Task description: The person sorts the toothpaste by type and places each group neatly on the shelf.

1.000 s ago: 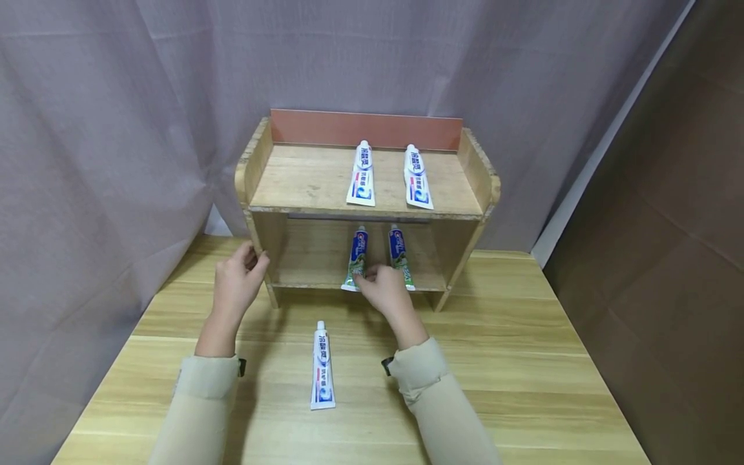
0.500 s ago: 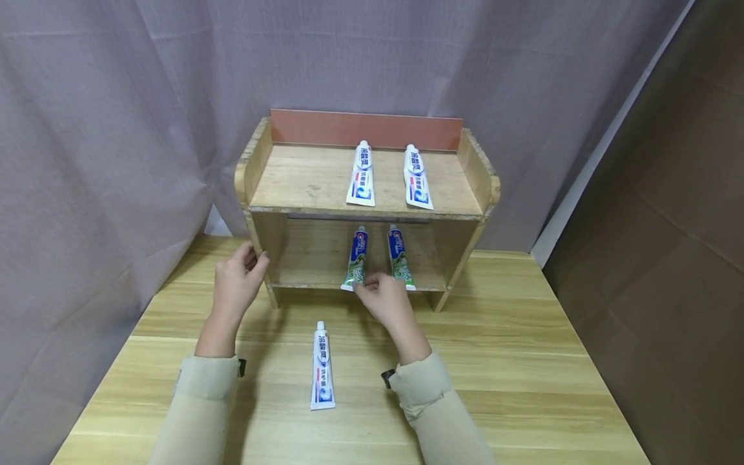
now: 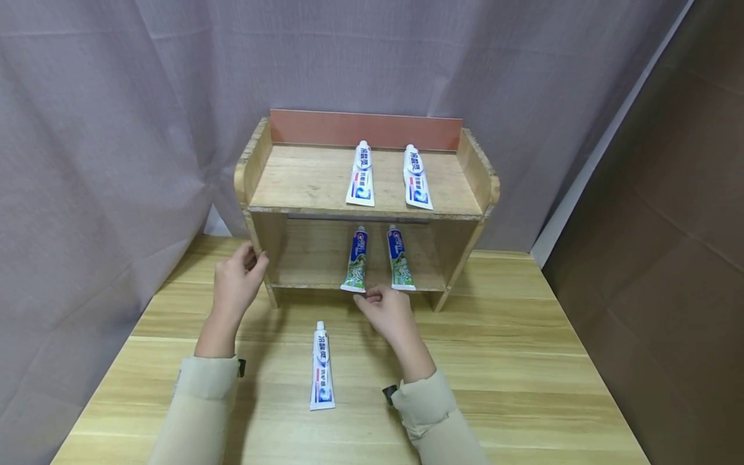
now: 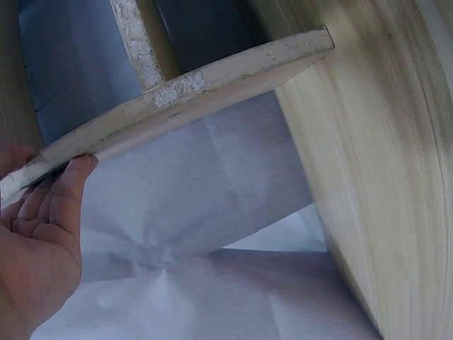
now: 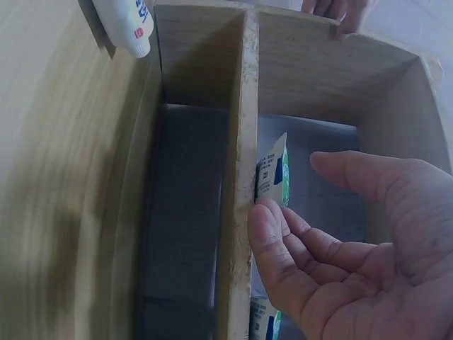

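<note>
My left hand (image 3: 238,274) grips the left side panel of a two-tier wooden shelf (image 3: 302,181); in the left wrist view its thumb and fingers lie on either side of the panel edge. Two blue-and-green toothpaste tubes lie on the lower tier, the left one (image 3: 356,261) and the right one (image 3: 400,258), caps toward the back. Just in front of them is my right hand (image 3: 388,313), holding nothing. In the right wrist view its thumb and forefinger stand apart, with fingertips close to one tube's flat end (image 5: 274,173); whether they touch cannot be told.
Two white toothpaste tubes, the left one (image 3: 361,174) and the right one (image 3: 416,177), lie on the upper tier. Another white tube (image 3: 322,368) lies on the wooden table (image 3: 511,361) between my forearms. A grey curtain (image 3: 360,58) hangs behind the shelf.
My right hand has let go of the left blue-and-green tube and drawn back toward me, off the lower tier's front edge. My left hand stays on the side panel.
</note>
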A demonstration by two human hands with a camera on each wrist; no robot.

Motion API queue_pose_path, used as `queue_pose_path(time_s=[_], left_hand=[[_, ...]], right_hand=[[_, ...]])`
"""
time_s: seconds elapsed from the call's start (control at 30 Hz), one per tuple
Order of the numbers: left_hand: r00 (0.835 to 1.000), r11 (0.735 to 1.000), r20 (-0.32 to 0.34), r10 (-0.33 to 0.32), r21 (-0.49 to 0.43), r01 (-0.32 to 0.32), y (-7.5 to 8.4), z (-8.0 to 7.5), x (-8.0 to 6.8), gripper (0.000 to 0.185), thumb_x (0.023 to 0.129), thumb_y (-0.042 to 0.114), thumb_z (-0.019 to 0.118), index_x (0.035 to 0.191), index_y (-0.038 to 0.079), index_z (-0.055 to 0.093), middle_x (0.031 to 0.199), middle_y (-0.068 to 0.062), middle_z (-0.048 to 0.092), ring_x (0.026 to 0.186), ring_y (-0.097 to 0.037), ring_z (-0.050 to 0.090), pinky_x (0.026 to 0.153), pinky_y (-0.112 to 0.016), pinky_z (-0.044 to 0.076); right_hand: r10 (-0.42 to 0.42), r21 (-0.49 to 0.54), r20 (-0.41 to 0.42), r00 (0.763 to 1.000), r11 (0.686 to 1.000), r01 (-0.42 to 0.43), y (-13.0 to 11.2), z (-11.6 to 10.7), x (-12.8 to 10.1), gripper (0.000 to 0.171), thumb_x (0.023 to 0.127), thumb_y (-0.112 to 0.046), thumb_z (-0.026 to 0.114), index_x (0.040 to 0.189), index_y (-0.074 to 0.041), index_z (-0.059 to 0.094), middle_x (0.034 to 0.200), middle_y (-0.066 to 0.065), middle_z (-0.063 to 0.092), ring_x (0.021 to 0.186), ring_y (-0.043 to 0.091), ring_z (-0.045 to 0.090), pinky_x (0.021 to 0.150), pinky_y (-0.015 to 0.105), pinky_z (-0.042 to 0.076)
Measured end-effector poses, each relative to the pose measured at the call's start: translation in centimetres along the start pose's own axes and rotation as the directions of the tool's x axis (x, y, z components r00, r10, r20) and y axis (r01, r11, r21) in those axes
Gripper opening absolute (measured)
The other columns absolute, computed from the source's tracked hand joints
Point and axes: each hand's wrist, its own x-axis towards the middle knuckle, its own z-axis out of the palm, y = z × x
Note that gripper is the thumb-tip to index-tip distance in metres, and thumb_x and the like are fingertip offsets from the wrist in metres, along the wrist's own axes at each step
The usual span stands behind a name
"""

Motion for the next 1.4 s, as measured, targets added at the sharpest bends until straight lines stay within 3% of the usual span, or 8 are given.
queue_pose_path(time_s=[0.33, 0.73, 1.0, 1.4], left_hand=[[1.0, 1.0, 0.012, -0.015, 0.001, 0.015, -0.1, -0.1, -0.1, 0.021, 0.095, 0.017, 0.065, 0.108, 0.001, 0.07, 0.104, -0.021, 0.073, 0.096, -0.037, 0.073, 0.08, -0.048, 0.062], [1.0, 1.0, 0.015, -0.023, 0.008, 0.023, -0.2, 0.0, -0.1, 0.021, 0.095, 0.019, 0.064, 0.107, 0.003, 0.07, 0.104, -0.02, 0.073, 0.096, -0.036, 0.073, 0.081, -0.048, 0.062], [0.999, 0.999, 0.013, -0.03, 0.013, 0.03, -0.1, 0.0, -0.1, 0.02, 0.096, 0.02, 0.064, 0.105, 0.004, 0.07, 0.103, -0.02, 0.074, 0.096, -0.035, 0.073, 0.081, -0.048, 0.062], [1.0, 0.999, 0.008, -0.028, 0.017, 0.028, -0.1, 0.1, 0.0, 0.019, 0.095, 0.019, 0.064, 0.105, 0.003, 0.071, 0.102, -0.018, 0.074, 0.095, -0.034, 0.074, 0.08, -0.048, 0.062]], right_hand=[[0.028, 0.002, 0.026, 0.999, 1.0, -0.028, 1.0, 0.7, -1.3, 0.036, 0.089, -0.039, 0.074, 0.099, -0.005, 0.072, 0.085, 0.002, 0.072, 0.079, 0.014, 0.069, 0.071, 0.03, 0.06], [0.002, 0.052, 0.116, 0.993, 0.999, -0.009, 2.6, 3.3, -2.8, 0.035, 0.09, -0.032, 0.073, 0.102, 0.001, 0.071, 0.09, 0.008, 0.073, 0.079, 0.018, 0.07, 0.073, 0.032, 0.061], [0.016, 0.018, 0.174, 0.985, 1.0, -0.019, 3.2, 5.4, -3.7, 0.035, 0.087, -0.035, 0.075, 0.096, -0.002, 0.072, 0.086, 0.006, 0.073, 0.08, 0.018, 0.069, 0.073, 0.035, 0.06], [0.014, -0.026, 0.228, 0.974, 1.0, -0.008, 3.3, 7.4, -4.6, 0.033, 0.085, -0.034, 0.078, 0.09, -0.003, 0.07, 0.078, 0.003, 0.071, 0.069, 0.012, 0.063, 0.064, 0.031, 0.056]])
